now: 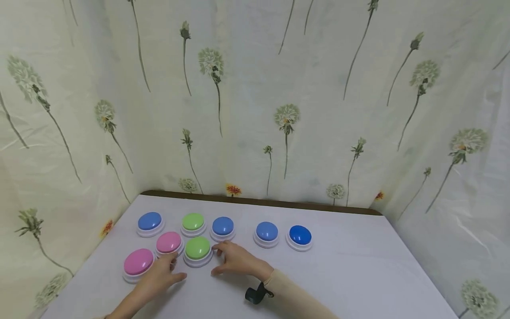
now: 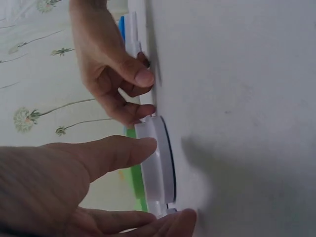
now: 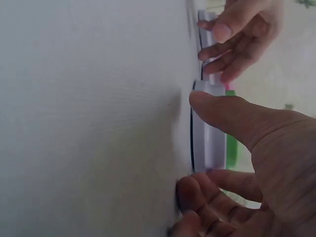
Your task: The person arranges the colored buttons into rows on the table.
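A green push button (image 1: 197, 248) on a round white base sits between the two hands. My left hand (image 1: 157, 277) is to its left, with thumb spread from the fingers and fingertips right at the front of a pink push button (image 1: 168, 242). A second pink push button (image 1: 138, 261) is beside that hand, partly covered by it. My right hand (image 1: 239, 260) is at the green button's right side, index fingertip right at the base's edge, thumb apart. In the right wrist view the green button's white base (image 3: 210, 131) shows beyond the thumb. Neither hand grips anything.
Behind are another green push button (image 1: 193, 221) and a blue one (image 1: 223, 226). A further blue button (image 1: 149, 220) is at the far left. Two blue buttons, one lighter (image 1: 267, 231) and one darker (image 1: 300, 235), stand to the right. Flower-patterned curtain (image 1: 247, 110) surrounds the white table (image 1: 358, 266).
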`<state>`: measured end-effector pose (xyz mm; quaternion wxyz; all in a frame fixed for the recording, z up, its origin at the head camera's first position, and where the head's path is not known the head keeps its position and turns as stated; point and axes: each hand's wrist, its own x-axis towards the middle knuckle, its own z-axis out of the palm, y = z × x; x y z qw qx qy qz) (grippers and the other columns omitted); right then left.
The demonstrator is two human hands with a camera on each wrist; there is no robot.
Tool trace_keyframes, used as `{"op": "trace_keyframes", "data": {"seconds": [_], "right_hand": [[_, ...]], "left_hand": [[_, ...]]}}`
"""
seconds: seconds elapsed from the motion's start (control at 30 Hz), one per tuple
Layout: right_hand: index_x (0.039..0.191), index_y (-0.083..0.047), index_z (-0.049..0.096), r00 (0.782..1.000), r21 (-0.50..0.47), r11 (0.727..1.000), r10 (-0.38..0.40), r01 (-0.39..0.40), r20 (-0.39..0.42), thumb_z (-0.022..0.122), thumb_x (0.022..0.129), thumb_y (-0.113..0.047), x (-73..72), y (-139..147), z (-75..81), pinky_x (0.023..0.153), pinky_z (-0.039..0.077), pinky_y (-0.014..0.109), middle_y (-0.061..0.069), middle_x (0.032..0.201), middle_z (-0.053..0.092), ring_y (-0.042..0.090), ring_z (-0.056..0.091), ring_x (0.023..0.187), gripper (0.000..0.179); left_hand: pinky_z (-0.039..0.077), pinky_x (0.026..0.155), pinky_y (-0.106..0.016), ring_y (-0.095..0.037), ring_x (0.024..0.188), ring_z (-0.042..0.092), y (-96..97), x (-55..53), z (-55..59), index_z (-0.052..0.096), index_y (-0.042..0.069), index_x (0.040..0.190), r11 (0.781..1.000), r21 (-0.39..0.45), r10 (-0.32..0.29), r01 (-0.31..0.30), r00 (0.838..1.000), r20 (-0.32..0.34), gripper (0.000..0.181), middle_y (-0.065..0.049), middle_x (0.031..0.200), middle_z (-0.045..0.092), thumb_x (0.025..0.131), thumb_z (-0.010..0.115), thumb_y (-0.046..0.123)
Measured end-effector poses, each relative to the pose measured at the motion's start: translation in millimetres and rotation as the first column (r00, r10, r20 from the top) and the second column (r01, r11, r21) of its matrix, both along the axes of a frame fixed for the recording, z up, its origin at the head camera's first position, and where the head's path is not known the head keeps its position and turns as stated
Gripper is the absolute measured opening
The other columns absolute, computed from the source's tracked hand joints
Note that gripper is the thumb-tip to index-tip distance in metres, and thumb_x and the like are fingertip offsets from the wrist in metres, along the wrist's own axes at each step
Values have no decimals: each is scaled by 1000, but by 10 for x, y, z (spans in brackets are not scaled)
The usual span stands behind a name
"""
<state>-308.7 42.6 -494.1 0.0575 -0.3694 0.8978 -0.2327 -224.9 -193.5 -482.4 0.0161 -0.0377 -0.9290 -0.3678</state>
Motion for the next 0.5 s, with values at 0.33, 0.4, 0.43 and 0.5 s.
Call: {"op": "trace_keyframes", "data": {"seconds": [0.33,0.4,0.43,0.5], "right_hand": [[118,-9,57,995,24,995,-97,97,-15,76,64,-50,-52,-158,-13,68,42,20,-2,96,54,5,47,78,70],[116,-10,58,995,34,995,-96,97,-36,75,64,-50,-64,-190,-22,67,42,19,-3,95,54,4,47,78,68],[114,-11,58,994,37,994,-98,99,-44,75,64,-50,-71,-204,-27,67,42,19,-3,94,54,4,46,78,66],[110,-12,59,993,32,994,-107,109,-57,76,64,-49,-84,-226,-38,66,42,19,-5,92,53,4,46,78,62]], "left_hand": [[39,91,-52,-43,107,48,124,-223,-189,55,-11,115,992,-130,-9,-6,994,-112,65,-29,115,51,64,79,22],[40,89,-51,-39,104,50,138,-239,-209,57,-9,112,990,-139,2,-20,992,-130,62,-25,111,53,64,78,24],[41,88,-51,-38,103,51,144,-247,-215,58,-9,110,990,-141,4,-24,990,-141,60,-24,110,54,64,78,24],[42,87,-50,-35,101,51,155,-267,-221,59,-8,108,990,-140,4,-27,987,-159,59,-22,106,55,64,79,26]]}}
